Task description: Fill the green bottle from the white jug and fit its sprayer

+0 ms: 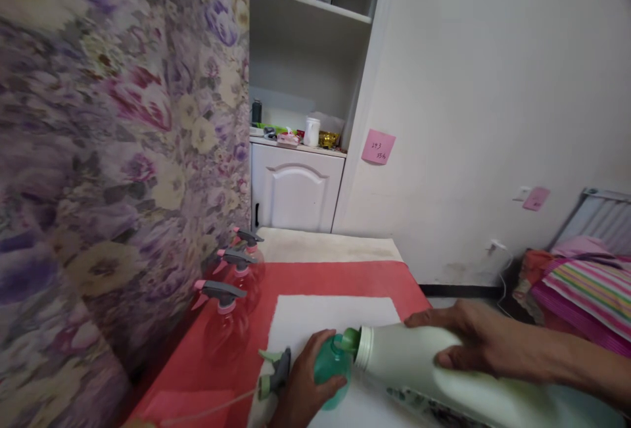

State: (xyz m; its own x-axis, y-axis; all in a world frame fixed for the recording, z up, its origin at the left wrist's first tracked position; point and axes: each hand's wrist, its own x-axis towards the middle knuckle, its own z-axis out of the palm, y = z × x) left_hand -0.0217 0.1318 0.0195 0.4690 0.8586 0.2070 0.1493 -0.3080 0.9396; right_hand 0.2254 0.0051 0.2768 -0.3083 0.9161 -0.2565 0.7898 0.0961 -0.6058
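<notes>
A large pale-green plastic bottle (pixel 394 352), smooth and bulging with a ridged collar at its mouth, lies tipped over the near right part of the cream counter (pixel 330 245). Its long axis runs from near right to the left and slightly far, and its mouth points left. The right hand (pixel 476 342) is clamped over its upper side, fingers and thumb spread on the curved wall. The left hand (pixel 306 379) is wrapped around a rounded, translucent teal-green plastic bottle (pixel 331 372), roughly upright, its narrow neck at the larger mouth. Between the two openings shows a green translucent piece (pixel 351 338); whether spout or liquid, I cannot tell.

Just left of that hand lies a grey and pale-green plastic trigger head (pixel 280 372), with a thin pale tube (pixel 211 411) stretching left. Beneath are a flat white sheet (pixel 305 313) and a matte red covering (pixel 340 277). Three translucent pink spray bottles (pixel 227 329) with grey levers stand in a row at left, beside a floral fabric curtain (pixel 123 171).
</notes>
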